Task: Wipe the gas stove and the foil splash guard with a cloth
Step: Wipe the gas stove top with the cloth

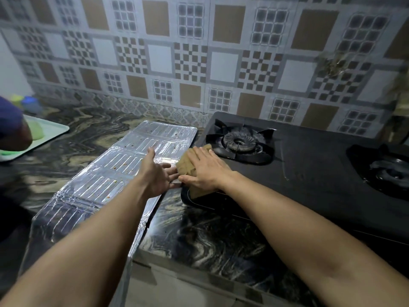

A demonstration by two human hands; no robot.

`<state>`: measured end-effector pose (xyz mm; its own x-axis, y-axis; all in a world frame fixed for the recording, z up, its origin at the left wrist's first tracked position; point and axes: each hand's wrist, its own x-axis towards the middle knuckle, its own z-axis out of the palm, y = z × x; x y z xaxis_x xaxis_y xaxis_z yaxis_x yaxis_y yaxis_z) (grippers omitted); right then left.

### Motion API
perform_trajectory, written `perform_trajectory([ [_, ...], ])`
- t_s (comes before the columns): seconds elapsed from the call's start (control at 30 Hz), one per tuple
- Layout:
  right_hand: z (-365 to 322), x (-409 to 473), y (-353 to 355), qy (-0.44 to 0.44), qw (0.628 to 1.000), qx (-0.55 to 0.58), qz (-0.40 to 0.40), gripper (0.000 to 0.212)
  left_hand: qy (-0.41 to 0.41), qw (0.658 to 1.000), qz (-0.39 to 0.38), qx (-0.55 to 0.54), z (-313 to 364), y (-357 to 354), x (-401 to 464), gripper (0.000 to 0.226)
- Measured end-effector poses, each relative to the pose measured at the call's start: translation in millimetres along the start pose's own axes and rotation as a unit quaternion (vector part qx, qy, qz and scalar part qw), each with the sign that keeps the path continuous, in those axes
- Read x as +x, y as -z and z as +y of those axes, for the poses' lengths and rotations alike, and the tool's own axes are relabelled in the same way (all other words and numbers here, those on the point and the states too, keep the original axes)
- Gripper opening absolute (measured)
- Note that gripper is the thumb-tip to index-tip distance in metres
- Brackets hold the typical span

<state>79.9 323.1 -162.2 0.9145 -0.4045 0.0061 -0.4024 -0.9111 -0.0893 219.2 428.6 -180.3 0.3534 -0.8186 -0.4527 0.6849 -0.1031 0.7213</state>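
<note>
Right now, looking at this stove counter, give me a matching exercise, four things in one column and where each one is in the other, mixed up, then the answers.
Things:
1. cloth
2. foil splash guard
3. left burner
4. pale green tray

Places:
A. far left of the counter
B. under the right hand, at the stove's left edge
C. lying flat on the counter, left of the gas stove
D. on the stove top, behind the cloth

Pairs: 1-B, 2-C, 3-D, 4-A
</note>
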Motion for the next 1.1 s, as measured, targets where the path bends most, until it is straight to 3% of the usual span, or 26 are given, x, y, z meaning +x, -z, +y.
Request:
perform_trajectory([
  [0.17,5.9,-8.5,-5.2,0.094,0.994,-0.022,0.045,0.065,-0.016,0.999,0.038,-0.006,-6.3,-0.9,-1.4,0.097],
  [0.27,15.3,-31.5,-8.2,0.125,0.99,-0.018,0.066,0.063,-0.032,0.987,0.081,0.135,-6.5,-8.3,-3.9,0.093],
  [0.33,25.7,-52.3,-10.1,0.119,0.989,-0.028,0.079,0.064,-0.122,0.926,0.145,0.327,-6.6,-20.8,-7.0,0.079],
  [0.4,42.1,-79.0,-12.6,0.089,0.991,-0.036,0.095,0.066,-0.237,0.811,0.19,0.501,-10.3,-35.6,-6.5,0.063],
  [0.5,73.3,-121.3,-14.0,0.027,0.993,-0.06,0.098,0.072,-0.339,0.686,0.165,0.622,-22.4,-64.6,-2.7,0.053],
  [0.6,105.0,-159.9,-12.5,-0.035,0.994,-0.08,0.072,0.082,-0.372,0.607,0.111,0.693,-43.4,-100.0,1.9,0.042],
  [0.8,165.5,-247.7,-9.4,-0.138,0.983,-0.09,0.082,0.1,-0.393,0.525,0.014,0.755,-107.0,-172.2,-8.2,0.041],
  [1.1,264.0,-378.2,4.7,-0.279,0.954,-0.092,0.069,0.117,-0.403,0.46,-0.08,0.788,-196.1,-257.8,-27.9,0.054],
])
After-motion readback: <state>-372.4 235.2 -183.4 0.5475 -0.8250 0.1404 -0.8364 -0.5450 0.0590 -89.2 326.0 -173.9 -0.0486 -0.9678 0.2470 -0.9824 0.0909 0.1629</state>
